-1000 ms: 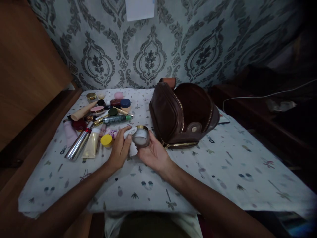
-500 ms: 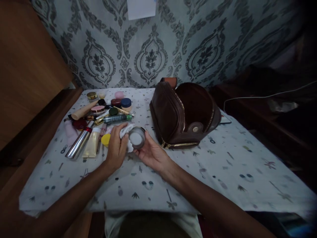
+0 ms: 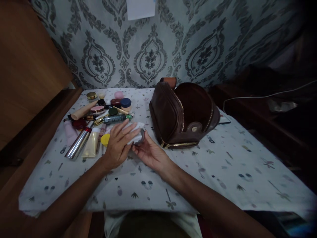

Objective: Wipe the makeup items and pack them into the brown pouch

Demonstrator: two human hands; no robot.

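Note:
Between my two hands is a round grey jar, partly covered by a white tissue. My right hand grips the jar from its right side and below. With my left hand I press the tissue over the jar's face, fingers laid across it. Just left of my left hand lie a yellow round cap, a cream-coloured tube and a silver tube. A dark bottle with a green end lies beyond my left fingers.
An unzipped brown leather bag stands right of my hands, its mouth gaping. Several cosmetics, among them a blue-lidded jar and a pink compact, crowd the table's left side. A patterned white cloth covers the table.
My left hand has slid to the right with the tissue, across the jar's face, which showed before. My right hand keeps its hold on the jar.

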